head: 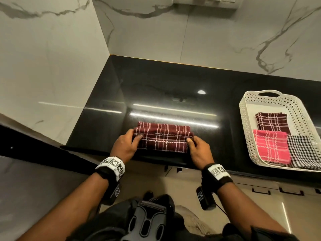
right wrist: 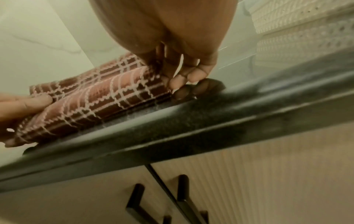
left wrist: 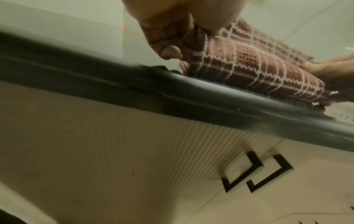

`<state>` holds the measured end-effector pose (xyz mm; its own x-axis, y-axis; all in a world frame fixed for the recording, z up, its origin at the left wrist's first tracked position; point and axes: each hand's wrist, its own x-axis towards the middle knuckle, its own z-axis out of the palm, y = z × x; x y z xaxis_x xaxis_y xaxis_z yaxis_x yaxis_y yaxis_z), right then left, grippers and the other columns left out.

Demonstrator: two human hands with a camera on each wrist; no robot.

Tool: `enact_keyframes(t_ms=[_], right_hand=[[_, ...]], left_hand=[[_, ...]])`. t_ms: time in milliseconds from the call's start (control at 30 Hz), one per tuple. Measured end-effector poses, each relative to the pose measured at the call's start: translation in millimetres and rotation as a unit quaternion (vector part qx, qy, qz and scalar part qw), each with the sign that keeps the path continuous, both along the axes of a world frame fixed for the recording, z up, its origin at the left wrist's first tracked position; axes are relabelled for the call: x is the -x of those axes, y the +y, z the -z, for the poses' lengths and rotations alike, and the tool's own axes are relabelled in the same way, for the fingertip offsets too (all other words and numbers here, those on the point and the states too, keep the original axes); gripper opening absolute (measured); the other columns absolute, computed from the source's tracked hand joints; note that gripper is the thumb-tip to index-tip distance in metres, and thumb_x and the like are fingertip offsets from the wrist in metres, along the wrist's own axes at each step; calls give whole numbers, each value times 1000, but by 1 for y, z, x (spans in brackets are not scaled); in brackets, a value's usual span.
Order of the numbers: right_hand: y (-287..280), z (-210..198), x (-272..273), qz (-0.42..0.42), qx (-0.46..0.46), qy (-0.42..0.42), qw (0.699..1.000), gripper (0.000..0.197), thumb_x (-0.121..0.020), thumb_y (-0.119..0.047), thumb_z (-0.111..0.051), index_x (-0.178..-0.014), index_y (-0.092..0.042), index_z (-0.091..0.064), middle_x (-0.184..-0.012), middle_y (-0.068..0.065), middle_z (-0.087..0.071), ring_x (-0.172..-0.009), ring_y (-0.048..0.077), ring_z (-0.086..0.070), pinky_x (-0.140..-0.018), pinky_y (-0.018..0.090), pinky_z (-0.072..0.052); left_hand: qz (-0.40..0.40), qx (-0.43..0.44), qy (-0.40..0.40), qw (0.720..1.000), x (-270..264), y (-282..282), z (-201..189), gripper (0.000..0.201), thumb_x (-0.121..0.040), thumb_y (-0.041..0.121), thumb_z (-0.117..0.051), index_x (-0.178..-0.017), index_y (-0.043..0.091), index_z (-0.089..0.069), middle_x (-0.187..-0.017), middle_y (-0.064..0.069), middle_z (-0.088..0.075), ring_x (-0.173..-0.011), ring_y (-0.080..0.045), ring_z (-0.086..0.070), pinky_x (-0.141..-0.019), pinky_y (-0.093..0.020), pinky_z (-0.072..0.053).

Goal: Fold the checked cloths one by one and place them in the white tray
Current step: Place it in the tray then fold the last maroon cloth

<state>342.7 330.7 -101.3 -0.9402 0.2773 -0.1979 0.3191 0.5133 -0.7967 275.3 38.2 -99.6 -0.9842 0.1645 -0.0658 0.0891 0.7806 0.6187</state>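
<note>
Maroon checked cloth (head: 163, 137) on counter (head: 173, 87), mid-fold. Left hand (head: 124, 145) and right hand (head: 199, 150) fingers pinch its ends. Next: halve it, carry to white tray (head: 246, 136).

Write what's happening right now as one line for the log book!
step: folding | left hand: pinches maroon cloth left end | right hand: pinches right end | white tray: three folded cloths inside

A maroon checked cloth (head: 163, 138), partly folded into a band, lies near the worktop's front edge. To its right, the white perforated tray (head: 246, 122) holds three folded cloths: maroon (head: 271, 122), pink (head: 271, 146), black-and-white (head: 302, 152).
</note>
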Motion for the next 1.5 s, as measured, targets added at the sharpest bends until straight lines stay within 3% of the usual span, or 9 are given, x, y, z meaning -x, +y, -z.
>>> enact_keyframes(t_ms=[167, 467, 633, 733, 800, 933, 1133, 1300, 1500], right_hand=[[-14, 9, 31, 10, -188, -56, 981, 35, -104, -40, -35, -99, -10, -53, -93, 19, -69, -86, 43, -64, -75, 45, -52], [-16, 5, 44, 41, -225, -99, 968, 36, -105, -42, -30, -103, -11, -47, -97, 17, -68, -87, 39, -65, -74, 45, -52], [-34, -13, 30, -34, -333, 31, 942, 31, -96, -39, -49, -117, -16, -48, -115, 6, -54, -109, 26, -50, -94, 51, -43], [-59, -6, 29, -254, -296, -24, 920, 67, -101, -51, -33, -155, -14, -19, -165, 4, -11, -152, 23, -6, -121, 58, -7], [-57, 8, 35, -305, -310, -81, 897, 81, -98, -66, -18, -158, -17, 4, -163, 0, 20, -150, 19, 20, -120, 58, 8], [-19, 12, 38, -278, -344, -148, 885, 100, -84, -82, -8, -154, -15, 19, -158, 2, 32, -146, 21, 30, -116, 58, 18], [2, -3, 34, -279, -358, -150, 878, 100, -90, -78, -18, -154, -9, 15, -160, 10, 28, -146, 25, 30, -116, 59, 18], [-6, -6, 31, -306, -348, -89, 882, 86, -93, -70, -20, -158, -16, -4, -166, 6, 8, -152, 22, 12, -118, 59, 11], [-36, -16, -10, -286, -356, -33, 889, 65, -93, -71, -26, -137, -26, -44, -135, 2, -45, -120, 23, -44, -101, 50, -33]], left_hand=[[1, 99, -3, 995, 28, 24, 8, 35, -104, 45, -34, -96, 12, -41, -92, -21, -67, -85, -43, -64, -69, -42, -43], [-60, 171, -50, 982, 35, 36, -3, 35, -102, 46, -36, -106, 11, -37, -98, -17, -67, -88, -39, -65, -69, -42, -45], [73, 127, 186, 972, 14, 31, -2, 36, -96, 38, -50, -121, 12, -50, -115, -10, -58, -104, -29, -54, -90, -47, -45], [247, 231, 191, 922, 7, 37, 21, 60, -98, 44, -36, -147, 9, -43, -156, -14, -38, -145, -31, -32, -117, -51, -26], [237, 274, 128, 923, 13, 32, 30, 73, -98, 56, -27, -154, 9, -30, -163, -12, -21, -151, -28, -17, -121, -51, -18], [235, 317, 76, 916, 22, 17, 32, 88, -95, 69, -19, -157, 7, -16, -165, -11, -11, -153, -25, -8, -122, -49, -13], [235, 314, 77, 917, 34, 25, 16, 79, -97, 64, -11, -158, 14, -4, -166, -5, 4, -152, -21, 9, -122, -50, 3], [337, 246, 143, 898, 3, 47, 17, 61, -99, 53, -30, -149, 20, -39, -156, -4, -39, -141, -24, -39, -115, -51, -31], [295, 263, 95, 914, 24, 31, 7, 63, -91, 40, -30, -152, 24, -35, -161, 0, -28, -152, -25, -15, -123, -51, -12]])
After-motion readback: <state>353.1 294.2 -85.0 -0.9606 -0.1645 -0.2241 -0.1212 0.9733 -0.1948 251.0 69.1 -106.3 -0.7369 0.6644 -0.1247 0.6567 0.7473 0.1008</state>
